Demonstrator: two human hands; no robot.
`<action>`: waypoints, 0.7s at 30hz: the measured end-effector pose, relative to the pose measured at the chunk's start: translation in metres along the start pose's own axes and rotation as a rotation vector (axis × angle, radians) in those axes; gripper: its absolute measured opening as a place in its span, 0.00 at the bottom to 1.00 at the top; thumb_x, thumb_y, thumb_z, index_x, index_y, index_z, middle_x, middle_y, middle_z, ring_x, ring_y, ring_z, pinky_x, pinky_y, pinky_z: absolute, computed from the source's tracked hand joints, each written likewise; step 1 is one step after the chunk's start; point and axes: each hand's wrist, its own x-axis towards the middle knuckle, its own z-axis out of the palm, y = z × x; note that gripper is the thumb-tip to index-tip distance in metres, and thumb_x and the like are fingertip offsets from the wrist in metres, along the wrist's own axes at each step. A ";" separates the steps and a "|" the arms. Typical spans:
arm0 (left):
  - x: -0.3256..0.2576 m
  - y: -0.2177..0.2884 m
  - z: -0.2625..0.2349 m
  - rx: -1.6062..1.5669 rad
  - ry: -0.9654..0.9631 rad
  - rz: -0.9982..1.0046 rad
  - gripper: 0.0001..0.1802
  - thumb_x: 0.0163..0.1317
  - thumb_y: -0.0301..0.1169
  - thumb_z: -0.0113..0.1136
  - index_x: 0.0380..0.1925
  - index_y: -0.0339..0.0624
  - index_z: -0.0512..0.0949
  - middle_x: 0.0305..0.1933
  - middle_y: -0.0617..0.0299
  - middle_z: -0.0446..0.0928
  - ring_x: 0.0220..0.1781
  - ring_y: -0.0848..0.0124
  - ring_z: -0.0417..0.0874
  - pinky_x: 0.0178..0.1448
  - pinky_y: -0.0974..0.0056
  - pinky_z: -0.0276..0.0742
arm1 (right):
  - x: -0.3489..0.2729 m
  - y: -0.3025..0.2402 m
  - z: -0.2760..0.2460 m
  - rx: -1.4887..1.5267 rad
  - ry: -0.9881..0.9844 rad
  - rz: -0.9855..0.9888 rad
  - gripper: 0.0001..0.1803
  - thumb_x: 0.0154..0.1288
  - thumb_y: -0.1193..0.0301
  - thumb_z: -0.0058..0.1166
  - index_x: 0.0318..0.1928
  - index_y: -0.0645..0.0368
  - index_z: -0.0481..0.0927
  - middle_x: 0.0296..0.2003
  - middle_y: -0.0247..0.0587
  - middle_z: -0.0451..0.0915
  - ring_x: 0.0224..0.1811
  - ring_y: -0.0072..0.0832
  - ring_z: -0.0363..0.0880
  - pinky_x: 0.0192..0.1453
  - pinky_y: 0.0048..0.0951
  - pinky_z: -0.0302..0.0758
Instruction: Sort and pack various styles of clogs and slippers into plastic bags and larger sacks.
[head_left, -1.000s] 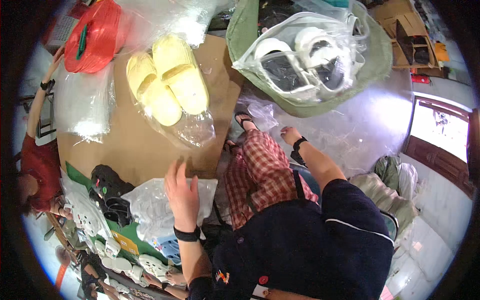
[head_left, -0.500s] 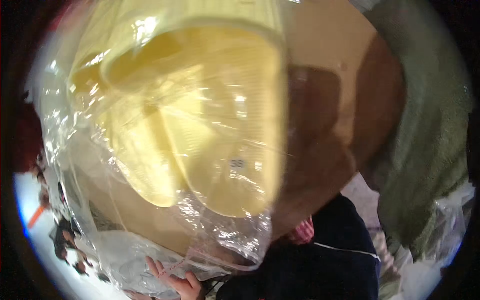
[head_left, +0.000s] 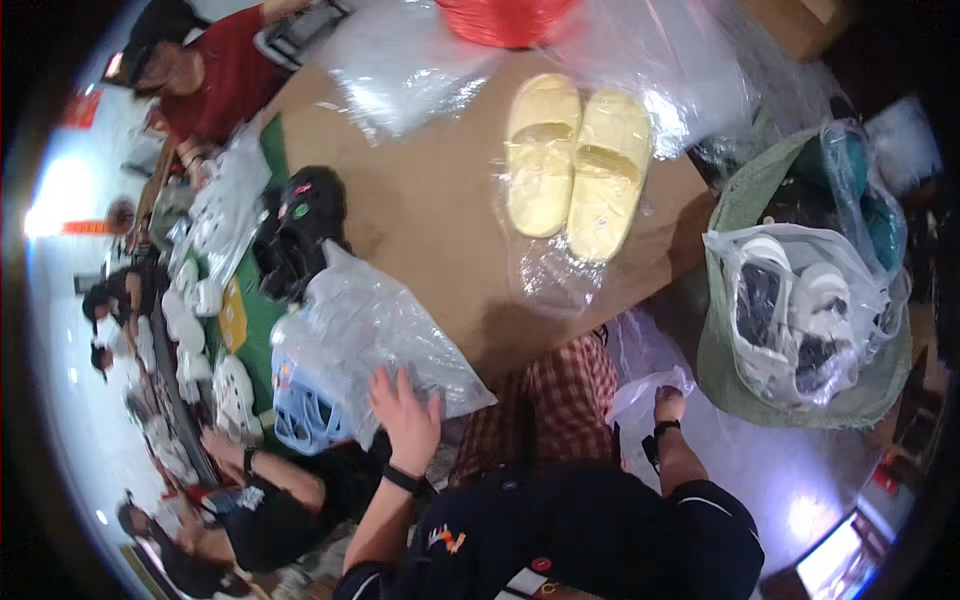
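My left hand (head_left: 405, 425) has its fingers spread over a frosted plastic bag (head_left: 370, 320) at the table's near left corner. Low on my right side, my right hand (head_left: 669, 405) is closed on the edge of a thin clear plastic bag (head_left: 650, 392), though its fingers are small and partly hidden. A pair of pale yellow slippers (head_left: 575, 165) lies side by side on the brown tabletop (head_left: 430, 240), inside clear wrapping. Neither hand touches the slippers. Black clogs (head_left: 305, 225) sit beyond the frosted bag, and light blue clogs (head_left: 305, 405) lie beside it.
At right stands a green sack (head_left: 730, 370) holding bagged shoes (head_left: 795, 320). Clear plastic sheets (head_left: 410, 85) and a red bundle (head_left: 505, 18) occupy the far table edge. White clogs (head_left: 237, 398) line the left, where co-workers (head_left: 235, 75) are close, one arm (head_left: 285, 480) near mine.
The wrapped yellow slippers, which filled the view close up, now lie farther off on the table. My left hand has come up from the lower edge onto the frosted bag.
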 end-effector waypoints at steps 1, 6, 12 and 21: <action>0.003 0.004 0.003 0.052 -0.036 -0.045 0.36 0.53 0.39 0.63 0.60 0.36 0.64 0.68 0.38 0.54 0.71 0.39 0.49 0.69 0.36 0.44 | -0.005 -0.011 -0.019 -0.009 0.035 -0.031 0.20 0.60 0.60 0.50 0.45 0.64 0.77 0.48 0.56 0.76 0.52 0.49 0.74 0.56 0.43 0.71; 0.001 0.003 0.058 0.057 0.018 0.115 0.38 0.56 0.46 0.60 0.64 0.41 0.62 0.70 0.45 0.55 0.72 0.44 0.51 0.69 0.35 0.45 | -0.076 -0.120 -0.128 0.448 0.599 -0.688 0.29 0.52 0.79 0.49 0.59 0.62 0.67 0.47 0.49 0.77 0.49 0.43 0.75 0.53 0.37 0.72; 0.018 0.027 0.079 -0.332 0.169 0.251 0.35 0.57 0.43 0.60 0.63 0.43 0.64 0.70 0.45 0.55 0.72 0.49 0.53 0.69 0.37 0.49 | -0.211 -0.193 -0.216 1.131 0.811 -1.154 0.24 0.60 0.81 0.47 0.59 0.64 0.68 0.37 0.32 0.73 0.36 0.20 0.70 0.44 0.21 0.69; -0.002 0.008 0.023 0.081 0.389 0.202 0.31 0.52 0.43 0.62 0.58 0.49 0.71 0.68 0.48 0.60 0.72 0.50 0.53 0.70 0.37 0.45 | -0.340 -0.273 -0.324 1.634 1.342 -1.676 0.09 0.64 0.78 0.51 0.44 0.59 0.78 0.37 0.34 0.77 0.34 0.26 0.73 0.44 0.28 0.71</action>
